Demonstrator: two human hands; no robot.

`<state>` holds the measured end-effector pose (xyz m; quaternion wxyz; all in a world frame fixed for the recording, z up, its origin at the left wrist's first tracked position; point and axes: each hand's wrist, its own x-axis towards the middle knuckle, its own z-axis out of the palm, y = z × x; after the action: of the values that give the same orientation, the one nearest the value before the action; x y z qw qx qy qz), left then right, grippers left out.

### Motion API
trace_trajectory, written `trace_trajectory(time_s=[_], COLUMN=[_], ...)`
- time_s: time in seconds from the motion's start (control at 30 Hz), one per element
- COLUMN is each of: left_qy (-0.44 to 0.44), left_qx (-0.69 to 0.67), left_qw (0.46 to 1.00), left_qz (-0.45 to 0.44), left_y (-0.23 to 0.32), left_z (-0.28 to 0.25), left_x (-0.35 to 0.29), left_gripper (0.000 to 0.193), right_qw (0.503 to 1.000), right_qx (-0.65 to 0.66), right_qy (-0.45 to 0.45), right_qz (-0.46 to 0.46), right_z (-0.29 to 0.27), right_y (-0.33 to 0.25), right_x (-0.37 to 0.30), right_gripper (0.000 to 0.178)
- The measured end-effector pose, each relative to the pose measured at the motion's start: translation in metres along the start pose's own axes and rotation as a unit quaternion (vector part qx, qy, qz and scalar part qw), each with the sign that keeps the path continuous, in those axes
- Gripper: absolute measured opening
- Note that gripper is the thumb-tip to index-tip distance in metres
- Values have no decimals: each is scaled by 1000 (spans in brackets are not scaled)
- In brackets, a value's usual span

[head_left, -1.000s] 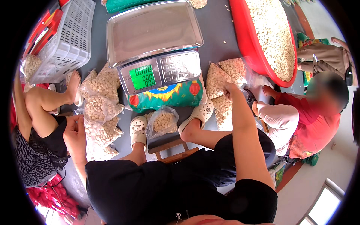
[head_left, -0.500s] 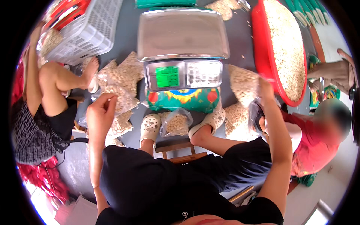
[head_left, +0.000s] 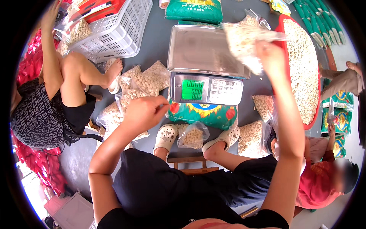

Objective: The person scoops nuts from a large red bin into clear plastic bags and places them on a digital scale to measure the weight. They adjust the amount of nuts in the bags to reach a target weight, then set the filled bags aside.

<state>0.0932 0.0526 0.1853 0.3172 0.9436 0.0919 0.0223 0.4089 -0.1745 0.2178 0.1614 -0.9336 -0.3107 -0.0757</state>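
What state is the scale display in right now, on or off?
On: the scale display glows bright green, with rows of dark digits showing against the lit background.

Scale pan (head_left: pixel 206 49): silver. Display (head_left: pixel 193 90): bright green, dark digits. Sack beneath display (head_left: pixel 187 113): green, red lanterns (head_left: pixel 230 113), yellow-and-blue motif (head_left: pixel 204 108). Raised bag (head_left: pixel 240 40): clear, contents creamy white. Basin (head_left: pixel 282 23): red; slices (head_left: pixel 301 68) inside pale cream. Crate (head_left: pixel 112 42): white, lattice-holed. Clogs (head_left: pixel 166 136): cream. Shorts (head_left: pixel 148 181): dark navy. Seated co-worker's top (head_left: pixel 36 120): black, white lettering all over. Floor (head_left: pixel 82 164): grey.
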Motion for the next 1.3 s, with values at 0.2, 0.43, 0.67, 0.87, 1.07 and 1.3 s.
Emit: trace_trajectory(time_s=[0.2,0.43,0.67,0.87,1.07,1.3], left_qy=[-33,63,-54,-35,-2,127], left_qx=[-1,-81,-173,-379,-484,-77], left_qw=[997,994,981,924,871,984], left_qz=[77,46,-66,-20,-86,97], left_y=[-1,16,33,-6,-4,-19], left_z=[9,17,41,54,31,17], left_x=[41,143,214,223,210,196], left_gripper=[19,50,71,41,14,26], right_qw=[989,874,783,838,942,985], right_qx=[135,422,542,503,318,-28], right_qy=[-59,-152,-151,-111,-109,-166], right_qz=[-14,187,265,182,20,-47], right_z=[91,118,81,100,102,61], right_y=[-49,-30,-66,-64,-56,-47], right_x=[-20,-21,1,10,13,31], right_gripper=[42,57,37,30,33,30])
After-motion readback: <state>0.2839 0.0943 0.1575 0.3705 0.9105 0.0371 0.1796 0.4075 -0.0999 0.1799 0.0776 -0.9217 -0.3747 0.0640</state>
